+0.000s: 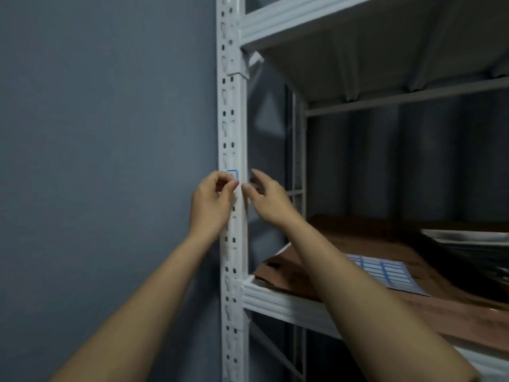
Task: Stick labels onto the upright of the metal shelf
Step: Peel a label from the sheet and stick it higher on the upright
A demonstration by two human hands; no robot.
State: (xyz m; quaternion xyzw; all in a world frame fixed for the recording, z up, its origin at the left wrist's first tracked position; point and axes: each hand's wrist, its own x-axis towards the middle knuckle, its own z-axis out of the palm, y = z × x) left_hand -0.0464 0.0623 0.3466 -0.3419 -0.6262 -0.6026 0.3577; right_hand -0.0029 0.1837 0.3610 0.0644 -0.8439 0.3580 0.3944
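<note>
Hands meet at the white upright (230,128) in the middle of the frame. Left hand (212,202) has its fingers (230,186) curled, pinching a blue-edged label (233,175) against the upright's face. Right hand (268,201) is beside it, fingers straight and loosely spread, one fingertip touching the upright's edge just below the label. Label sheet (385,272) (blue rows) lies on brown cardboard (358,244) on the shelf (281,303), lower right.
</note>
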